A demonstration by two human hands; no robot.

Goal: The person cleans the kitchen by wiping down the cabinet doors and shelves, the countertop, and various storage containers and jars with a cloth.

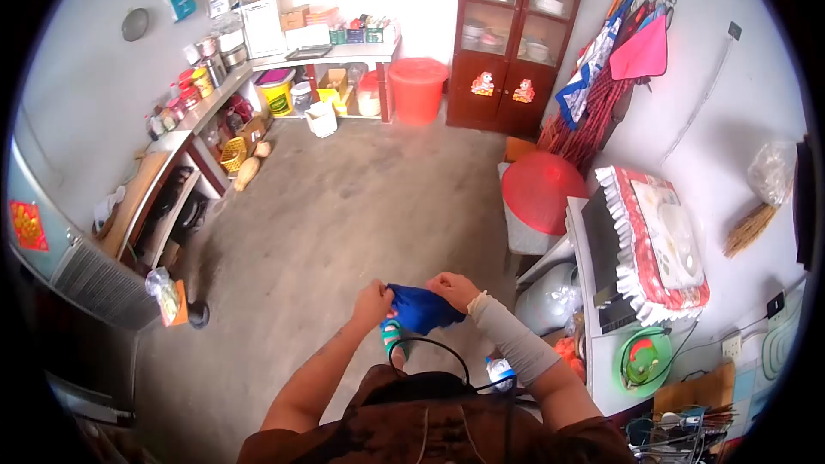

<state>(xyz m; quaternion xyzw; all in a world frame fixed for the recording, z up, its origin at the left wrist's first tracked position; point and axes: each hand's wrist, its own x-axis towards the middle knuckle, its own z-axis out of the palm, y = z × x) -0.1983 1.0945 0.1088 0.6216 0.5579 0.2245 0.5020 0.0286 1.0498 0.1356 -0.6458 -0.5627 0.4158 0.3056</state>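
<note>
A dark blue cloth (421, 309) hangs stretched between my two hands, in front of my body and above the floor. My left hand (373, 303) is closed on its left edge. The upper right corner is pinched in my right hand (455, 290), fingers curled. A light grey sleeve cover (518, 341) wraps my right forearm, while my left forearm is bare. Below the cloth a green sandal (391, 335) on my foot shows in part. Whether the cloth is a flat piece or a sewn item, I cannot tell.
To the right stand a red mesh food cover (547, 192) on a small table, a gas cylinder (547, 299) and a cloth-covered appliance (657, 232). A brown cabinet (511, 43) and a red bucket (418, 90) line the back. A long counter (185, 125) runs along the left wall.
</note>
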